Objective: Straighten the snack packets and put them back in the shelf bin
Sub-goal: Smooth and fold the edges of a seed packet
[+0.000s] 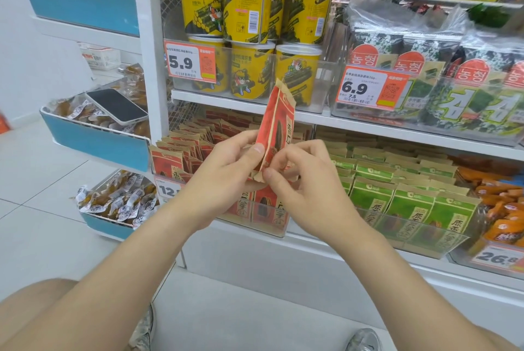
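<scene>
Left hand and right hand pinch red packets upright; alignment in progress, return to shelf bin pending.

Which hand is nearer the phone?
Left. The left hand holds the packet to the right of the phone; the right hand pinches that packet farther right.

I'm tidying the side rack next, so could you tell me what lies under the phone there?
The phone rests on a heap of small brown wrapped snacks in the blue bin. The snacks directly beneath it and the bin's floor are covered.
</scene>
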